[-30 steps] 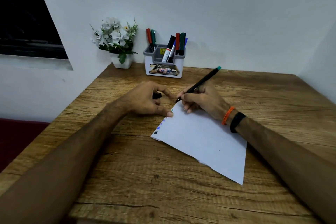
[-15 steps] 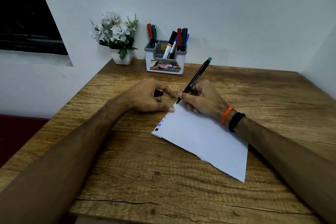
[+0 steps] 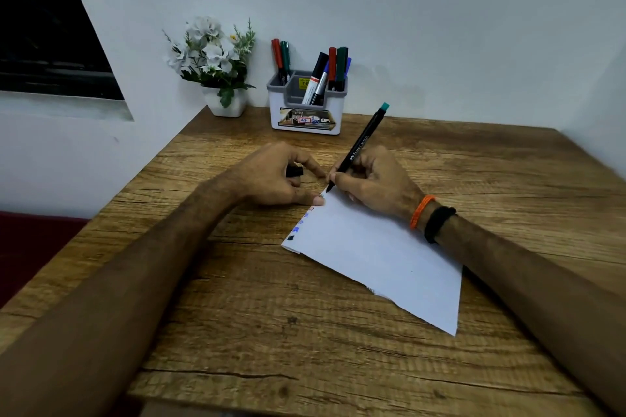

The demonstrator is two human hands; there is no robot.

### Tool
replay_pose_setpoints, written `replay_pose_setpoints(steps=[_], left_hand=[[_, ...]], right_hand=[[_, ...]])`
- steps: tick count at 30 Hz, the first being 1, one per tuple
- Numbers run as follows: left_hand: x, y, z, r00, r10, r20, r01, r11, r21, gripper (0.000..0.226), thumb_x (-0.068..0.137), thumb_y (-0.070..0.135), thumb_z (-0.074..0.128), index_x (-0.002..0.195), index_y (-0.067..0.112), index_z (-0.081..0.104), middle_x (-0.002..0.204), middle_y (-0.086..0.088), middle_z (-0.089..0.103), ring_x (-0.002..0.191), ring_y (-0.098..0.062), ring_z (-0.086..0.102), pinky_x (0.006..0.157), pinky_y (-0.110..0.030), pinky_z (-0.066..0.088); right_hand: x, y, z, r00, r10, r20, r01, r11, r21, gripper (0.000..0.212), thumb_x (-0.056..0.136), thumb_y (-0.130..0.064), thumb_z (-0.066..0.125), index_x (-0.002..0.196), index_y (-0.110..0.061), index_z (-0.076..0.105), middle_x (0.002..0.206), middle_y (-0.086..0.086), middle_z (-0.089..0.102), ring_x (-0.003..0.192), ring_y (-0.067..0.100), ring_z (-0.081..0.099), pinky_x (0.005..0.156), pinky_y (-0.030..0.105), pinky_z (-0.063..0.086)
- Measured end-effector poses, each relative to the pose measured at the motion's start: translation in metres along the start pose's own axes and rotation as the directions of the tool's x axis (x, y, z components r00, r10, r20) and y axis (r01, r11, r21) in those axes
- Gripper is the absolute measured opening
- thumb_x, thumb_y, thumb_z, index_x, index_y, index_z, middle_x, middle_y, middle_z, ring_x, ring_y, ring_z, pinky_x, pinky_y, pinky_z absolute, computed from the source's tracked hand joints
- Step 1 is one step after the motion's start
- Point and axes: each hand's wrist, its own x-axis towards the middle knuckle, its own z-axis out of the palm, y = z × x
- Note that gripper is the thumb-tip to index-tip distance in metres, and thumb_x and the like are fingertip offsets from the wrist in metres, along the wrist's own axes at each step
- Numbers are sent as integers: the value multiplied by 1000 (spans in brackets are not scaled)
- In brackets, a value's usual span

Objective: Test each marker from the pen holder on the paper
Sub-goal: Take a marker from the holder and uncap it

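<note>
While the right hand (image 3: 376, 183) pinches a black marker (image 3: 357, 149) between thumb and curled fingers (image 3: 338, 178), the tip meets the far corner of the white paper (image 3: 382, 254), and the barrel leans up and away toward the wall, ending in a teal cap end. Its heel rests on the sheet, with an orange band (image 3: 421, 211) and a black band (image 3: 437, 223) around the wrist. Just beside it, the left hand (image 3: 274, 179) lies on the wooden desk (image 3: 305, 349) with its thumb pressed on the paper's left edge, its fingers curled around a small black cap (image 3: 294, 172) that peeks out between them. Along that left edge runs a row of small test marks, blue ones and a black one nearest the lower corner; the marks closest to the thumb are too small to tell by colour. The paper lies at an angle, its near edge ragged. At the back of the desk against the wall stands the white and grey pen holder (image 3: 306, 112), with red and green markers in its left compartment and black, red, green and blue ones to the right. Left of it sits a white pot of white flowers (image 3: 213, 61).
</note>
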Motion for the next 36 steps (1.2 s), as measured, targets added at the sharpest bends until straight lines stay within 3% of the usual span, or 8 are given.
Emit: replay_pose_setpoints(steps=[1, 2, 6, 12, 24, 31, 34, 36], left_hand=[[0, 0, 0, 1000, -3, -1, 3, 1000, -8, 43, 70, 41, 82, 109, 31, 69, 96, 14, 67, 90, -14, 62, 70, -21, 41], [-1, 1, 0, 1000, -6, -3, 6, 1000, -18, 42, 70, 39, 82, 109, 30, 70, 106, 17, 59, 90, -13, 60, 67, -20, 41], [-3, 3, 0, 1000, 22, -9, -22, 1000, -16, 43, 72, 35, 82, 112, 27, 70, 99, 24, 44, 89, 4, 47, 63, -17, 39], [-4, 4, -1, 1000, 0, 5, 0, 999, -46, 43, 72, 33, 82, 112, 25, 69, 97, 22, 45, 90, -2, 51, 76, -23, 42], [-3, 4, 0, 1000, 13, 10, -13, 998, -55, 41, 72, 31, 82, 111, 26, 70, 97, 21, 43, 88, 1, 48, 59, -11, 38], [0, 1, 0, 999, -28, 27, 29, 999, -28, 43, 70, 39, 83, 109, 32, 70, 104, 12, 69, 83, -9, 63, 79, -24, 48], [-3, 4, -1, 1000, -20, 15, 20, 1000, -14, 41, 71, 34, 83, 110, 30, 69, 102, 17, 25, 81, 0, 59, 63, -13, 41], [-3, 5, -1, 1000, -21, 18, 22, 1000, -11, 40, 71, 34, 83, 108, 31, 69, 89, 18, 22, 78, 1, 60, 62, -11, 39]], right_hand=[[0, 1, 1, 1000, -5, -3, 5, 1000, -18, 15, 88, -17, 69, 80, -7, 75, 59, -9, 64, 46, 1, 51, 46, 21, 41], [1, 1, 1, 1000, -8, -6, 8, 1000, -29, 15, 88, -18, 69, 79, -8, 75, 62, -7, 66, 47, 2, 52, 46, 23, 42], [1, 2, 0, 999, 12, -39, -13, 999, -30, 15, 88, -18, 69, 79, -8, 75, 62, -8, 65, 47, -1, 53, 46, 20, 41], [0, 3, 2, 1000, 5, -29, -5, 1000, -30, 16, 88, -19, 69, 78, -9, 75, 60, -3, 66, 46, 4, 52, 44, 23, 42], [-1, 0, 1, 1000, 7, -13, -7, 1000, -22, 15, 89, -15, 68, 81, -5, 75, 55, -12, 60, 41, -1, 50, 42, 16, 37], [-2, -2, -1, 1000, 7, -23, -7, 1000, -6, 13, 89, -13, 68, 80, -7, 75, 50, -14, 60, 41, -1, 51, 42, 14, 37], [-2, -2, 0, 1000, 7, -25, -7, 1000, -14, 14, 89, -14, 68, 77, -10, 74, 52, -13, 60, 41, -1, 51, 43, 15, 37], [-1, -2, 0, 999, 20, -51, -21, 1000, -12, 15, 89, -14, 69, 74, -13, 73, 52, -14, 60, 41, -2, 52, 44, 16, 39]])
